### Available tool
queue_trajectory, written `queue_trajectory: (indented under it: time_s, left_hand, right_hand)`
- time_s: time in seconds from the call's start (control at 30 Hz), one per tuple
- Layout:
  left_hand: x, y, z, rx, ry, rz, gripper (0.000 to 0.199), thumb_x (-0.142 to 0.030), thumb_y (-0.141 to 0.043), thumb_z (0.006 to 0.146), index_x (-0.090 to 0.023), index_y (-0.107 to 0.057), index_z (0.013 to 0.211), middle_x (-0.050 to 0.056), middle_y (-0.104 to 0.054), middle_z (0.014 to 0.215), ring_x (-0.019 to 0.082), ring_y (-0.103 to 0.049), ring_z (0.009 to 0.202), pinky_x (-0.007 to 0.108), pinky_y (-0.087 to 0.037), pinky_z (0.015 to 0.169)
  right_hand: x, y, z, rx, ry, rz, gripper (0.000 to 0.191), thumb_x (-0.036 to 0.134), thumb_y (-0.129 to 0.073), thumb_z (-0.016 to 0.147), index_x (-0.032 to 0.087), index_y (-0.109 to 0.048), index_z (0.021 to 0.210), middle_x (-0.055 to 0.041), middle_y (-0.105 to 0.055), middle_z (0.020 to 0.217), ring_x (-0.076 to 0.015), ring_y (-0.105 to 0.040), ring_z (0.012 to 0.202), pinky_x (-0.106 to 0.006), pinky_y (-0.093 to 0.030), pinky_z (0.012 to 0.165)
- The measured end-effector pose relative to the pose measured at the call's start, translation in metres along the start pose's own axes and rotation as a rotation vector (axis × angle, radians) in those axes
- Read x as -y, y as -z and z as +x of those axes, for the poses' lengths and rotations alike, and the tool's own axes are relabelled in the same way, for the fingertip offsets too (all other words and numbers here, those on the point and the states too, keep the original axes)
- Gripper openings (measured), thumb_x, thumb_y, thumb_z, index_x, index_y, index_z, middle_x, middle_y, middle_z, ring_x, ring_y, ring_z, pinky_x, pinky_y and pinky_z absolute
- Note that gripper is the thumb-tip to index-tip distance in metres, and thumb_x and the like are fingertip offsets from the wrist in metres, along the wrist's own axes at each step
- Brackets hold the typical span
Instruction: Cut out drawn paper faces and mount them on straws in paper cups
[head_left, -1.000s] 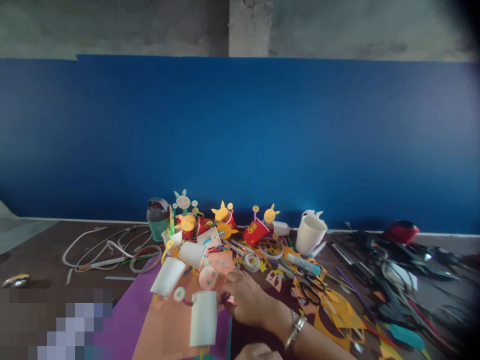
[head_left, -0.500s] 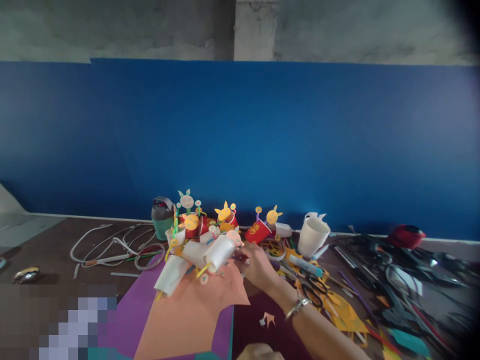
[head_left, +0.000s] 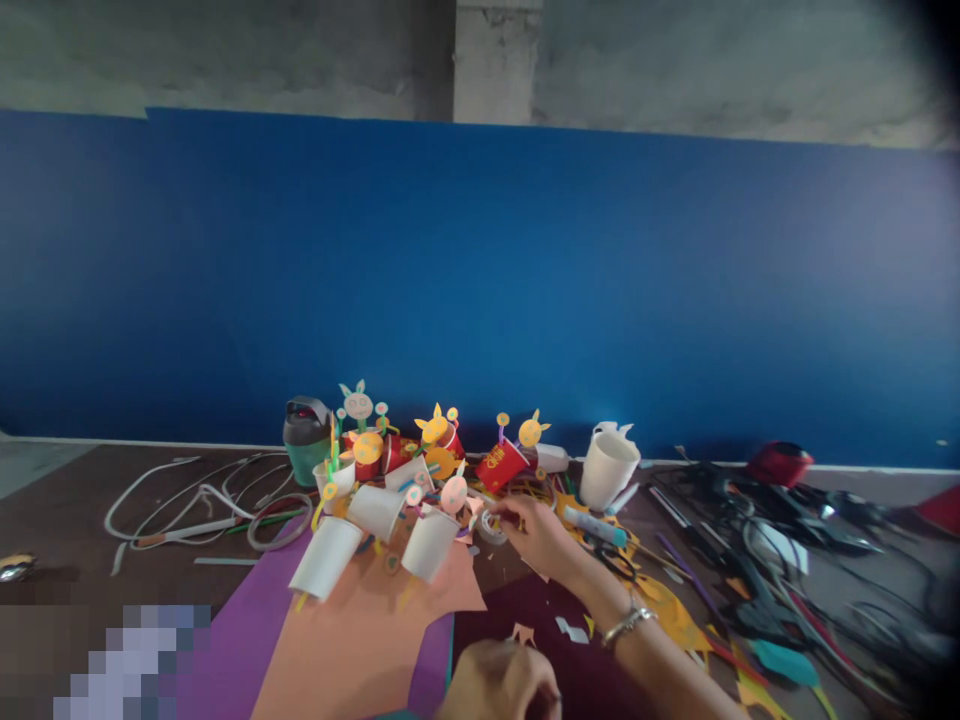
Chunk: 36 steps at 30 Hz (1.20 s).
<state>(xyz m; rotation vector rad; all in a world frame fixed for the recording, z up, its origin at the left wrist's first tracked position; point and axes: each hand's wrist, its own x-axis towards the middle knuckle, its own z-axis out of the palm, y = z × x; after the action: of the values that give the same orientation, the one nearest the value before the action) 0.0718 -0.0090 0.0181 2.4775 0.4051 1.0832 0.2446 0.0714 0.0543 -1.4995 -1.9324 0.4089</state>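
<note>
My right hand [head_left: 538, 538] reaches over the craft pile, its fingers closed on the edge of a small whitish tape roll [head_left: 491, 528]. Just left of it, a white paper cup [head_left: 430, 545] with a round pink paper face [head_left: 454, 494] stands tilted on the orange paper [head_left: 337, 650]. At the bottom edge my left hand [head_left: 501, 682] is curled closed over the dark red sheet [head_left: 577, 668]; what its fingers hold, if anything, is hidden. Small paper scraps [head_left: 571, 630] lie between my hands. Another white cup [head_left: 326, 558] lies further left.
Red cups [head_left: 501, 464] with yellow paper animal faces stand at the back, before a blue panel [head_left: 480, 280]. A white mug [head_left: 609, 470], glue stick [head_left: 596, 525] and yellow scraps [head_left: 667, 610] lie right. Cables [head_left: 225, 490] and a green-grey container [head_left: 306, 440] are left; a glue gun [head_left: 765, 600] is far right.
My right hand has moved slightly right, away from the pink-faced cup, and the tape roll now shows at its fingers. That cup sits more upright. My left hand has risen further into view.
</note>
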Motion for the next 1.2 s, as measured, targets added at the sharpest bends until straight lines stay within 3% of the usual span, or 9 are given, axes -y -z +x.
queue_trajectory:
  time_s: [0.17,0.33,0.47,0.67,0.73,0.87,1.03,1.13,1.2]
  left_hand:
    - [0.01,0.001,0.013,-0.174,0.553,-0.249,0.012,-0.015,-0.046,0.084,-0.023,-0.044,0.093,-0.002,-0.061,0.073,0.014,-0.063,0.07,0.023,-0.049,0.065]
    - [0.03,-0.004,0.013,-0.253,0.748,-0.571,0.016,-0.024,-0.044,0.089,-0.022,-0.038,0.103,-0.004,-0.058,0.071,0.013,-0.06,0.063,0.023,-0.047,0.059]
    - [0.031,-0.006,0.012,-0.185,0.726,-0.562,0.014,-0.026,-0.043,0.09,-0.023,-0.037,0.102,-0.005,-0.059,0.072,0.012,-0.059,0.062,0.022,-0.046,0.059]
    - [0.018,-0.005,0.012,0.073,0.502,-0.321,0.023,-0.013,-0.048,0.082,-0.026,-0.04,0.1,-0.004,-0.065,0.083,0.011,-0.063,0.072,0.019,-0.047,0.067]
    - [0.017,-0.006,0.012,0.125,0.462,-0.249,0.027,-0.01,-0.048,0.079,-0.026,-0.04,0.099,-0.005,-0.065,0.084,0.01,-0.063,0.071,0.017,-0.046,0.064]
    - [0.017,-0.004,0.013,0.148,0.438,-0.182,0.029,-0.008,-0.048,0.077,-0.026,-0.039,0.097,-0.005,-0.066,0.083,0.009,-0.063,0.07,0.016,-0.046,0.064]
    - [0.015,-0.002,0.014,0.13,0.42,-0.213,0.023,-0.01,-0.047,0.078,-0.025,-0.04,0.094,-0.004,-0.066,0.078,0.01,-0.065,0.069,0.016,-0.046,0.062]
    - [0.015,-0.004,0.014,0.089,0.427,-0.208,0.02,-0.012,-0.047,0.079,-0.025,-0.042,0.093,-0.003,-0.066,0.078,0.011,-0.065,0.071,0.016,-0.047,0.063]
    - [0.017,-0.005,0.013,0.08,0.43,-0.218,0.018,-0.014,-0.048,0.08,-0.025,-0.042,0.093,-0.002,-0.066,0.078,0.012,-0.065,0.069,0.017,-0.048,0.063]
  right_hand:
    - [-0.018,0.027,-0.012,0.006,-0.099,-0.125,0.026,0.013,-0.048,0.079,0.019,-0.069,0.092,-0.0048,-0.072,0.09,-0.019,-0.065,0.083,-0.026,-0.046,0.075]
    - [-0.035,0.045,-0.018,0.087,-0.235,-0.282,0.029,0.012,-0.049,0.077,0.021,-0.07,0.094,-0.0054,-0.073,0.091,-0.0214,-0.065,0.087,-0.028,-0.045,0.077]
    - [-0.04,0.053,-0.018,0.112,-0.229,-0.243,0.026,0.012,-0.05,0.076,0.022,-0.071,0.088,-0.0036,-0.073,0.088,-0.0196,-0.066,0.083,-0.027,-0.045,0.073]
    - [-0.036,0.083,0.009,0.07,-0.167,0.112,0.029,0.025,-0.043,0.086,0.014,-0.066,0.099,-0.0055,-0.072,0.079,-0.016,-0.064,0.069,-0.025,-0.047,0.059]
    - [-0.033,0.088,0.015,0.091,-0.118,0.096,0.029,0.027,-0.044,0.086,0.015,-0.066,0.099,-0.005,-0.071,0.08,-0.0153,-0.064,0.07,-0.024,-0.047,0.059]
    - [-0.023,0.066,0.009,0.22,-0.055,-0.229,0.024,0.018,-0.051,0.077,0.023,-0.071,0.088,-0.0016,-0.072,0.084,-0.0165,-0.063,0.072,-0.026,-0.045,0.065]
    - [-0.008,0.018,-0.011,0.218,-0.019,-0.29,0.041,0.015,-0.055,0.073,0.024,-0.063,0.112,-0.0059,-0.07,0.1,-0.0234,-0.063,0.086,-0.03,-0.045,0.072]
    - [-0.005,0.014,-0.013,0.216,0.016,-0.302,0.033,0.013,-0.053,0.075,0.022,-0.065,0.104,-0.0065,-0.068,0.102,-0.023,-0.062,0.09,-0.028,-0.044,0.074]
    - [-0.009,0.024,-0.009,0.247,0.026,-0.27,0.028,0.016,-0.055,0.075,0.024,-0.065,0.101,-0.0026,-0.069,0.092,-0.0191,-0.063,0.081,-0.025,-0.043,0.068]
